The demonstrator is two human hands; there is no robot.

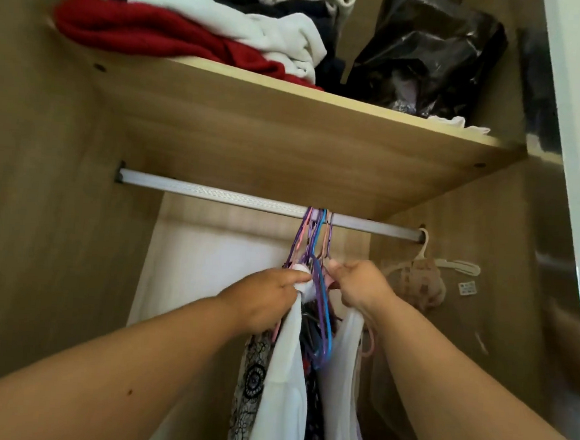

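Left hand (pixel 269 297): fingers curled round a bunch of the white garment (pixel 288 374).
Right hand (pixel 363 285): grips the garment's right side.
White garment: hangs below the rail (pixel 215 194), among coloured hangers (pixel 318 242).
Shelf (pixel 287 133): above, carrying folded clothes (pixel 192 31).

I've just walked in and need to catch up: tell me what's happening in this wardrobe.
A person reaches into a wooden wardrobe with both bare hands. The left hand grips a bunched part of a white cloth garment. The right hand grips more white cloth, seemingly the same garment. Between them, a cluster of purple, blue and pink plastic hangers hangs from the silver metal rail. Whether the garment sits on a hanger cannot be told.
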